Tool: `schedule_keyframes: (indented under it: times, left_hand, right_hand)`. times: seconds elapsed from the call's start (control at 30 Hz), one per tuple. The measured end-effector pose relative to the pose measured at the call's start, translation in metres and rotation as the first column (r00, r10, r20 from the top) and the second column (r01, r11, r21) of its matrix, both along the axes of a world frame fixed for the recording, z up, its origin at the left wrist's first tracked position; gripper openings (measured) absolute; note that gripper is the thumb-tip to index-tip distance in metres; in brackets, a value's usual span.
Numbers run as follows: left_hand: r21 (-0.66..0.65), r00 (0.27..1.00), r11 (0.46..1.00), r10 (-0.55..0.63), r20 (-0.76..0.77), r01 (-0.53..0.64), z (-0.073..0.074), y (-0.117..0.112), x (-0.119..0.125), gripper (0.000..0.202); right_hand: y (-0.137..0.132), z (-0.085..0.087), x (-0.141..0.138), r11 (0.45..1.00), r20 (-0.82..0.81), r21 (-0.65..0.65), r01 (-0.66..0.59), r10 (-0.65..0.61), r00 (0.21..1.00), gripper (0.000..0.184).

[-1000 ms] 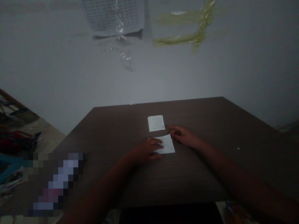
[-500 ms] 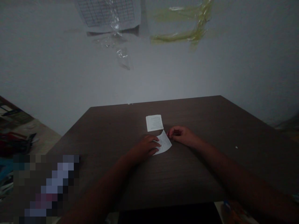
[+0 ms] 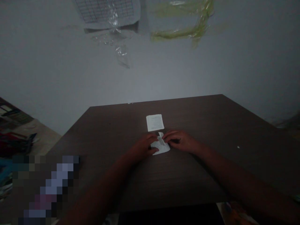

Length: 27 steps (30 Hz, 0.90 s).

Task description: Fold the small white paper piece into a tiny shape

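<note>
Beyond the left hand point(image 3: 142, 146) and the right hand point(image 3: 186, 142), in the head view, a pale wall point(image 3: 164, 75) is seen, to which a gridded sheet point(image 3: 105, 12), clear tape point(image 3: 122, 56) and yellow tape point(image 3: 178, 34) are fixed. Under both forearms a dark brown table point(image 3: 199, 181) is spread. Well to the right of the right hand, a white scrap point(image 3: 238, 147) is seen on it; to the left of the left forearm, an area is blurred out into blocks. Just past the fingers, a small stack of printed papers point(image 3: 155, 122) is laid flat. Between the two hands a paper sheet point(image 3: 160, 149) is placed, its left edge partly covered by the left fingers and its right side by the right fingers. The left thumb and fingers are held apart over it; the right fingertips are drawn close together at its turned-up part, though whether it is pinched or merely pressed cannot be told. The sheet is white, printed with small lines of text too faint to be read, and bent, with a flap raised at its far side.
</note>
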<state>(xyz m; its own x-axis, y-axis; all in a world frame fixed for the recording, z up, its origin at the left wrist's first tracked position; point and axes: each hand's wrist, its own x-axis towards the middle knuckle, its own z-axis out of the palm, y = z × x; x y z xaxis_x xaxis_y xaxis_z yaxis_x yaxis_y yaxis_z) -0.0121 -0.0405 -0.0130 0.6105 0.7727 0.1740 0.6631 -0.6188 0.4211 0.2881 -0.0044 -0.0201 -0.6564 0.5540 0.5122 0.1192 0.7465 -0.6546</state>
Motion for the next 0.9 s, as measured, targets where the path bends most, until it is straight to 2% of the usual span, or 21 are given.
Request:
schedule_keyframes:
  times: [0.13, 0.33, 0.43, 0.6, 0.73, 0.9]
  left_hand:
    - [0.072, 0.993, 0.991, 0.112, -0.022, -0.110, -0.001, 0.002, 0.000, 0.036]
    - [0.021, 0.998, 0.999, -0.048, -0.029, 0.049, 0.007, 0.006, -0.007, 0.041]
    - [0.000, 0.997, 0.997, -0.076, -0.027, 0.076, 0.008, 0.007, -0.012, 0.045]
    - [-0.006, 1.000, 1.000, 0.019, -0.001, -0.019, 0.000, 0.006, -0.011, 0.041]
    - [0.036, 0.992, 0.991, 0.129, -0.008, -0.128, -0.006, 0.006, -0.009, 0.036]
    - [0.052, 0.991, 0.990, 0.133, 0.004, -0.133, -0.005, 0.006, -0.010, 0.028]
  right_hand:
    - [-0.002, 0.000, -0.005, 1.000, 0.006, 0.022, -0.019, 0.019, 1.000, 0.017]
    - [-0.005, -0.006, -0.010, 1.000, 0.060, 0.004, 0.018, -0.018, 0.998, 0.014]
    - [-0.004, -0.008, -0.010, 1.000, 0.051, 0.019, -0.005, 0.004, 0.999, 0.015]
    - [-0.006, -0.008, -0.009, 0.999, 0.069, 0.016, -0.035, 0.034, 0.997, 0.018]
    - [-0.009, -0.005, -0.011, 0.998, 0.058, 0.014, -0.062, 0.062, 0.996, 0.017]
    - [-0.013, -0.002, -0.012, 0.998, 0.078, 0.015, -0.061, 0.060, 0.995, 0.018]
